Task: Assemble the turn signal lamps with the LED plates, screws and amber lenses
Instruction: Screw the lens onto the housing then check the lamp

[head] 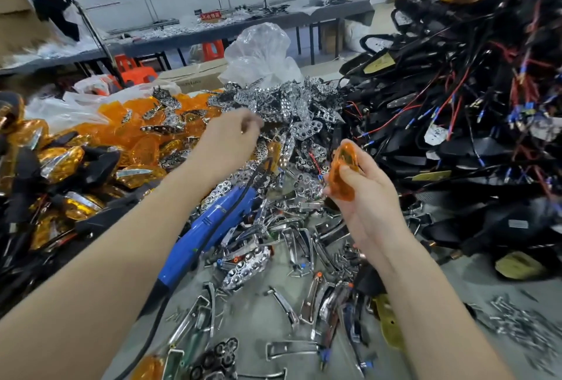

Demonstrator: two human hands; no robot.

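My right hand (362,194) grips an amber lens (343,170) upright, thumb pressed on its face. My left hand (231,139) reaches over the heap of chrome LED reflector plates (292,112) at the table's middle; its fingertips are blurred against the plates, so any hold there is unclear. Loose amber lenses (127,124) are piled at the left, with finished amber lamps (60,163) beside them. Small screws (517,322) lie scattered at the right front.
A blue electric screwdriver (213,227) with a black cord lies under my left forearm. Black lamp housings with red and black wires (456,112) tower at the right. Chrome trim pieces (304,246) litter the grey tabletop. A clear plastic bag (261,51) stands behind; a person (54,2) stands far left.
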